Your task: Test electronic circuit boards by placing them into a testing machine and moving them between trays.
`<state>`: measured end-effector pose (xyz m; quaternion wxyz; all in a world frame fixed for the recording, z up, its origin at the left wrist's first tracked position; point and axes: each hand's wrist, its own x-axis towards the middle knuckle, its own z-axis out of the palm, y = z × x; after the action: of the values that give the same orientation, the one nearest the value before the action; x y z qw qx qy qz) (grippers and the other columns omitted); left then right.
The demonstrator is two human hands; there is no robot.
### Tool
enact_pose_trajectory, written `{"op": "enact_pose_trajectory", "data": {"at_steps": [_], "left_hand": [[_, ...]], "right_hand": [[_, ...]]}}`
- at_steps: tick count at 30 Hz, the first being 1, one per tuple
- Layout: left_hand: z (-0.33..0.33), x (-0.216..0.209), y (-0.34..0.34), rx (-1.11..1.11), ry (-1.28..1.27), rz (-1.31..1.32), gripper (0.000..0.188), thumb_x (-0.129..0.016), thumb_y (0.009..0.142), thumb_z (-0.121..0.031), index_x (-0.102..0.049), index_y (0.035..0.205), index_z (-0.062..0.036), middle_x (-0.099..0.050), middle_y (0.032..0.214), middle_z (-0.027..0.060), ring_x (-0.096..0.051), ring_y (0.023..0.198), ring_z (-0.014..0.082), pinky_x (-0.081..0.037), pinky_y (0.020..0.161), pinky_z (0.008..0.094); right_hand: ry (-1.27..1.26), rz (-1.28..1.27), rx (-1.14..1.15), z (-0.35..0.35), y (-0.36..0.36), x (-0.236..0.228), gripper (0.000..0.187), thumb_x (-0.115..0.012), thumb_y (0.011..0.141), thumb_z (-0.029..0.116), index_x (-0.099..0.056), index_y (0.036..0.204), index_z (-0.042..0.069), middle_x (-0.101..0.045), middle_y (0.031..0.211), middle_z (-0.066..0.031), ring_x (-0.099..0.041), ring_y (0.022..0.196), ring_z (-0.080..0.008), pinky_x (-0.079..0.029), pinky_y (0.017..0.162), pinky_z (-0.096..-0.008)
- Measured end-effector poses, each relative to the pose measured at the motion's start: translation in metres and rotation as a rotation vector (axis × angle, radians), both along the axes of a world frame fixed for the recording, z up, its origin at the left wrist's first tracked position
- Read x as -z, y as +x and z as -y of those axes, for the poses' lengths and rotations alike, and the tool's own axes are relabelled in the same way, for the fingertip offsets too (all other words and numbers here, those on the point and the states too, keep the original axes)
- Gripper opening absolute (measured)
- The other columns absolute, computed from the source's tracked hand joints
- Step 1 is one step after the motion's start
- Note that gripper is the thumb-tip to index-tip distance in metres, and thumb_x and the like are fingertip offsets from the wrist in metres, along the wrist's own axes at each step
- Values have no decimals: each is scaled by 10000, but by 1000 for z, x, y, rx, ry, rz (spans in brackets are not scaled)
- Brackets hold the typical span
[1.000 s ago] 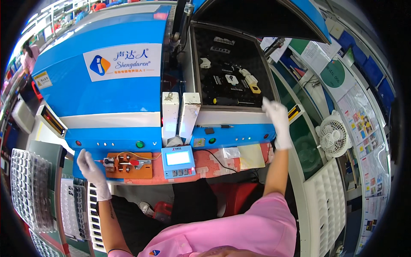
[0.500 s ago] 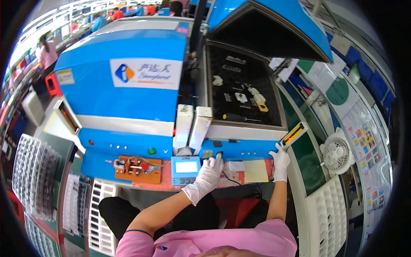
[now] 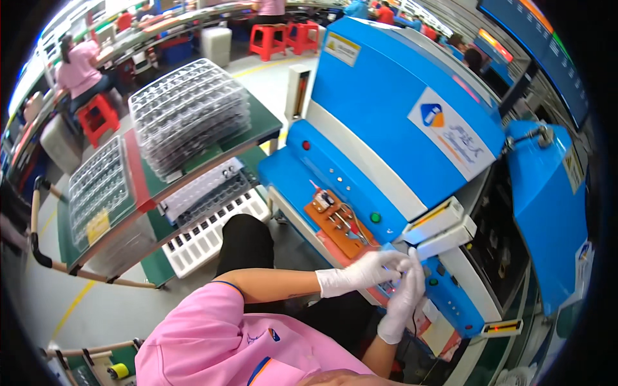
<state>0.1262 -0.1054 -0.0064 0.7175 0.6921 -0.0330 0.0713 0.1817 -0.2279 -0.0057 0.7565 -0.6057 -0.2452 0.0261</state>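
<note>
My left hand (image 3: 370, 271), in a white glove, has its fingers bent together against my right hand (image 3: 403, 302), also gloved. Both hands meet in front of the two machines, fingertips closed in a pinch. Whatever they hold between them is too small and too covered to make out. Below and behind them sits a blue control box (image 3: 388, 289), mostly hidden by the gloves. To the left of the hands, an orange fixture (image 3: 341, 222) with metal clamps and a cable lies on the blue ledge (image 3: 290, 167).
A closed blue machine (image 3: 393, 109) stands ahead; the machine on the right has its blue lid (image 3: 547, 212) raised. Clear plastic trays (image 3: 187, 103) are stacked on a green-topped cart (image 3: 257, 122) at left. A white slotted tray (image 3: 215, 235) lies lower. People sit farther back.
My view has swung left, bringing the tray cart fully in. My hands have left the right machine's button and the right-hand side post and come together.
</note>
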Motion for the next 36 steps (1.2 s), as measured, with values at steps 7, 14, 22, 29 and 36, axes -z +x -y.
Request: {"op": "enact_pose_trajectory", "data": {"at_steps": [7, 14, 22, 29, 36], "left_hand": [[-159, -50, -91, -576, 274, 139, 257, -692, 796, -77, -661, 1050, -43, -652, 948, 27, -605, 875, 118, -497, 763, 262], [-406, -136, -209, -1311, 675, -9, 183, -687, 800, -120, -681, 956, -24, -671, 788, 38, -597, 698, 111, -477, 677, 255], [-483, -114, -247, -1392, 1043, -449, 240, -717, 766, -246, -706, 890, -40, -669, 729, 124, -637, 672, 179, -498, 668, 311], [-473, -128, -307, -1532, 961, -170, 223, -698, 790, -186, -696, 909, 2, -682, 824, 84, -616, 782, 124, -478, 754, 265], [-427, -133, -493, -1467, 937, -338, 264, -711, 766, -223, -704, 910, -2, -676, 751, 63, -622, 700, 154, -498, 680, 320]], "right_hand": [[-162, 37, -215, -77, 2, -13, 346, -537, 928, 189, -583, 1209, -8, -639, 960, -52, -597, 813, -117, -448, 673, -187], [-343, -146, -164, -67, 34, 16, 283, -603, 886, 84, -622, 1148, -20, -645, 883, -17, -553, 749, -63, -435, 651, -176], [-374, -175, -160, -65, 35, 20, 299, -610, 885, 80, -608, 1161, -36, -645, 972, -56, -576, 822, -89, -471, 737, -191], [-356, -139, -181, -65, 40, 29, 287, -595, 886, 66, -613, 1150, -45, -638, 941, -53, -563, 801, -94, -467, 712, -201], [-433, -48, -155, -63, 34, 24, 282, -570, 897, 69, -611, 1147, -53, -630, 913, -48, -550, 777, -99, -463, 709, -216]]}}
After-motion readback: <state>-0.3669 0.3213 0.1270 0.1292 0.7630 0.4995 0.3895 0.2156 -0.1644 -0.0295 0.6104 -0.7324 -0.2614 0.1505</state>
